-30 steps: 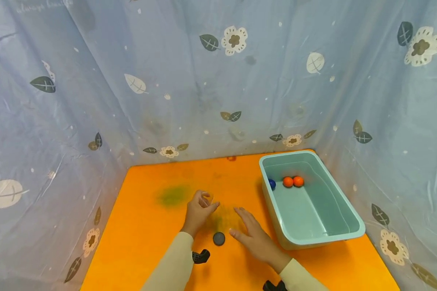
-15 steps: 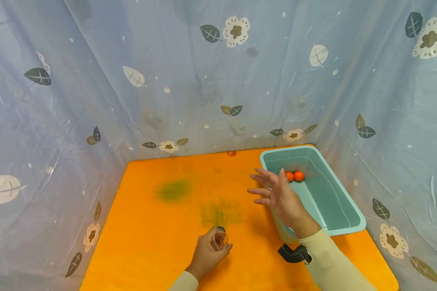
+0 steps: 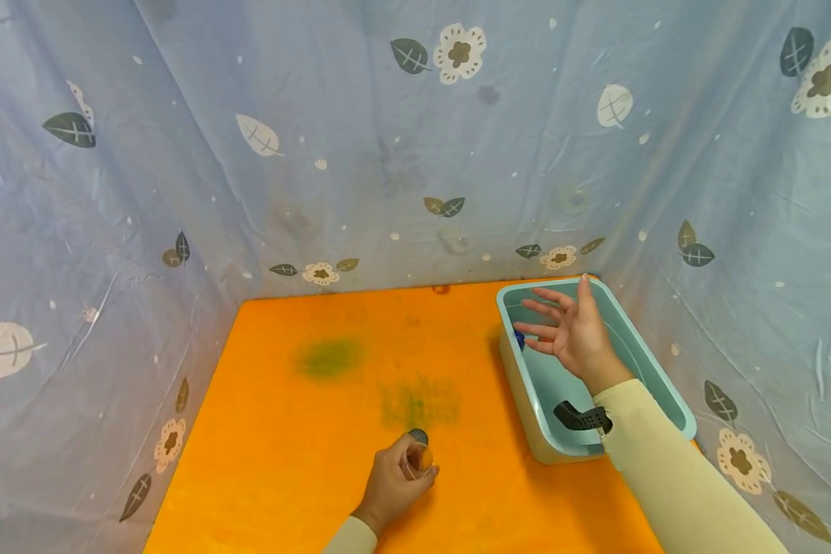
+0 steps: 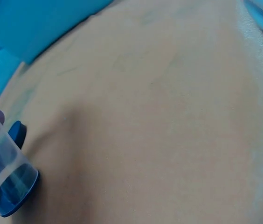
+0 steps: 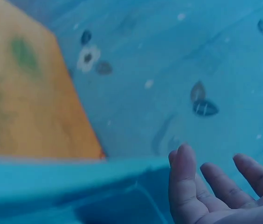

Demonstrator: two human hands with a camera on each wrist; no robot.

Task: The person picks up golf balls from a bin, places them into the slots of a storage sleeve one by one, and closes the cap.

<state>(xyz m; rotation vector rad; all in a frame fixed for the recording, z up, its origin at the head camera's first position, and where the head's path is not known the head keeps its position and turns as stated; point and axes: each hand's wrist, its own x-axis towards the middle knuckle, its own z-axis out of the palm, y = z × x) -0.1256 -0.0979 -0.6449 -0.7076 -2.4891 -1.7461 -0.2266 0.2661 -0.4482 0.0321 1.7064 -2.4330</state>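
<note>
My left hand [image 3: 391,486] grips a clear plastic cup [image 4: 8,161] low over the orange table, fingers and thumb curled round its side. Right by the cup lies a small dark round disc [image 3: 418,436], partly covered by it in the head view. My right hand [image 3: 582,338] hovers over the light teal bin [image 3: 536,408], palm turned up and fingers spread, holding nothing. Between and behind its fingers a blue ball [image 3: 519,339] shows against the bin's left wall. The red-orange balls inside are almost wholly hidden by this hand.
The orange table [image 3: 284,431] carries green smudges [image 3: 328,358] left of its middle. Blue floral curtains [image 3: 360,154] stand along its back and both sides. The bin occupies the table's right side, close to the right curtain.
My right hand has moved from beside the disc, right and away from me, over the bin, turning palm up. My left hand has come back nearer me with the cup, beside the disc.
</note>
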